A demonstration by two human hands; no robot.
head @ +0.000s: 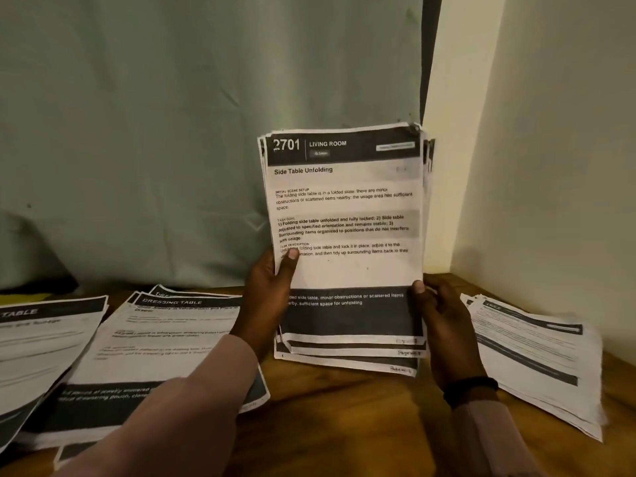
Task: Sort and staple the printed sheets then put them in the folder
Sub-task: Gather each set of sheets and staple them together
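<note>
Sheets held upright over a wooden table (pixel 344 407) in a corner.

A curtain (pixel 172 132) and wall (pixel 533 166) close off the far and right edges; bare wood shows only toward the viewer. Piles lie left (pixel 155 356), far left (pixel 41 339) and right (pixel 537 356). Between them the stack (pixel 344 208) stands, its lower sheets fanned, left hand (pixel 265 297) and right hand (pixel 444 325) each pinching a side, thumbs in front.

On my wooden bench (pixel 361 425) lie three paper piles (pixel 165 342), two at left, one at right.
</note>
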